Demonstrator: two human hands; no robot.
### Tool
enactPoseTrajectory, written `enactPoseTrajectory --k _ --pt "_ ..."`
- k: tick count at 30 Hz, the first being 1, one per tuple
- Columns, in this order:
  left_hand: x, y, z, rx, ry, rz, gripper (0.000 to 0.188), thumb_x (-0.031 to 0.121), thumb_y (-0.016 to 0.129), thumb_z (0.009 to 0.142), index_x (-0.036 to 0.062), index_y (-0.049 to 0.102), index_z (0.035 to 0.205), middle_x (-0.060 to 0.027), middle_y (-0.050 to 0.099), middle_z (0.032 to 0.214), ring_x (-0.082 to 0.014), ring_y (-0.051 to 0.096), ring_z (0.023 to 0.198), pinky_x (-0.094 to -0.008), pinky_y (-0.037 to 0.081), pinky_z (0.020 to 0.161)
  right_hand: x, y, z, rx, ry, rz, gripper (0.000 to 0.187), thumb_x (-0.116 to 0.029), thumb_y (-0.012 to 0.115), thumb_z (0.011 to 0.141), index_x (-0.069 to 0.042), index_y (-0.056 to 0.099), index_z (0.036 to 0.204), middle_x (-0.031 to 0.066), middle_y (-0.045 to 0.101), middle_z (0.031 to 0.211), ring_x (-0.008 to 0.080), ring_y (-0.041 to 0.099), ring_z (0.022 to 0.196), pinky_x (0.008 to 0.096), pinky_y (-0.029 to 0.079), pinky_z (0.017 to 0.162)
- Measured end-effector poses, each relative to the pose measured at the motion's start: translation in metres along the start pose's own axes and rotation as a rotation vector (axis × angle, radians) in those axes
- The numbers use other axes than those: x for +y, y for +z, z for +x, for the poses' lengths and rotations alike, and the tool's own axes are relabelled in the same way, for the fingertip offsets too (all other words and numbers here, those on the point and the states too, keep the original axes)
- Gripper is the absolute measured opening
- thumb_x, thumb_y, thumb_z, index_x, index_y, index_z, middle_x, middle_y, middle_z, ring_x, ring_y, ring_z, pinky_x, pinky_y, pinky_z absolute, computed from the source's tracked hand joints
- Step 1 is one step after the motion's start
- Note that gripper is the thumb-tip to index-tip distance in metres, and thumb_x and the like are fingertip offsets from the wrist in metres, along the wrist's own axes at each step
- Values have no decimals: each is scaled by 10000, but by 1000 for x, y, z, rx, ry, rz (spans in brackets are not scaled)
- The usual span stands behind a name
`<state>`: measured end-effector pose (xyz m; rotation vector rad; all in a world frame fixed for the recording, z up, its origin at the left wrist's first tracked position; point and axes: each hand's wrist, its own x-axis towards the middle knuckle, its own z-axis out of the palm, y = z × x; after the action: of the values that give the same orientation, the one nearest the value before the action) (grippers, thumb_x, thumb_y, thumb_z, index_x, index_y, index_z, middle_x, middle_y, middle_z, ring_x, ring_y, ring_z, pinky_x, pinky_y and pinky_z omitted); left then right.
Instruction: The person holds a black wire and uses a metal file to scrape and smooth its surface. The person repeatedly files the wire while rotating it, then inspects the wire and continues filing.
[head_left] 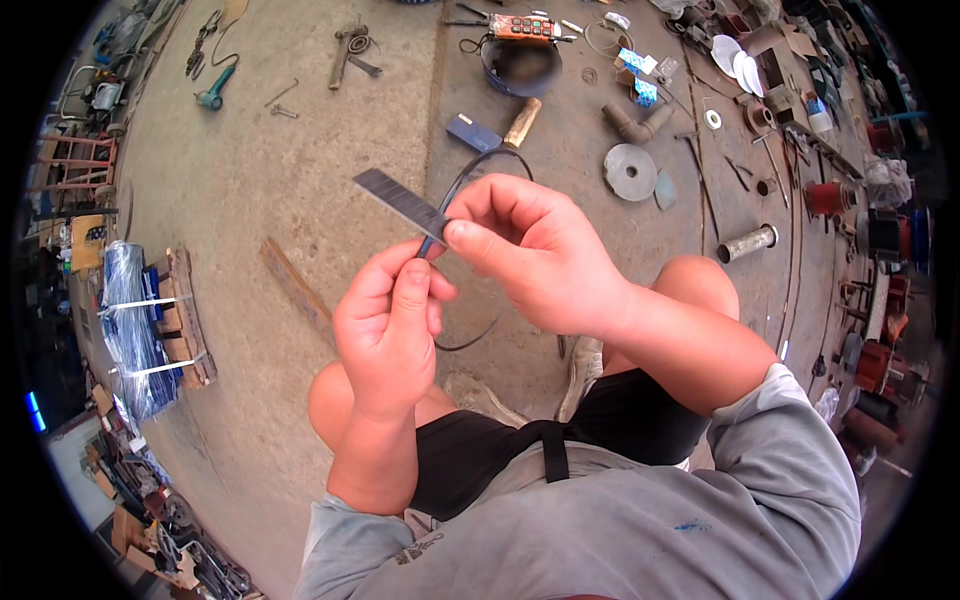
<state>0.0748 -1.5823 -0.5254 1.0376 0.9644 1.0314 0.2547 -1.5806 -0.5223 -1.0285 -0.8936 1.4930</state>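
Note:
Between the thumb and fingers of my left hand [390,325] a thin black cable [455,184] is pinched upright. Its loop rises behind my right hand [548,250], and a thin dark strand hangs in a curve below. My right hand is closed on a flat grey snap-off blade [395,202] with slanted score lines. The blade points up and left, its near end under my right thumb, right beside the cable. Whether its edge touches the cable I cannot tell. Both hands are close together above the floor, in front of my bent knees.
Beyond my hands on the concrete floor [330,135] lie a wooden handle [522,122], a blue block [473,132], a grey disc [630,173] and a pipe elbow [637,124]. Further off are a hammer [343,58], a teal power tool [213,92] and an orange remote [524,27]. A plastic-wrapped bundle [135,330] stands left.

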Motion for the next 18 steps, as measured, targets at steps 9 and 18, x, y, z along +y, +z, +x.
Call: enactPoseTrajectory --k 9,18 --pt "-3 -2 0 18 -5 12 217 87 573 1070 -29 677 1222 -49 688 846 -23 502 621 -171 404 548 4 4 -2 19 -7 -19 105 -93 645 1014 10 629 1008 2 649 880 45 565 795 249 492 694" --pt "-3 -4 -1 33 -7 -4 219 85 574 1070 -30 675 1226 -49 685 849 -22 500 619 -167 404 550 10 6 -3 34 -23 -37 105 -95 648 1012 9 631 1003 -4 647 865 36 555 793 240 484 681"
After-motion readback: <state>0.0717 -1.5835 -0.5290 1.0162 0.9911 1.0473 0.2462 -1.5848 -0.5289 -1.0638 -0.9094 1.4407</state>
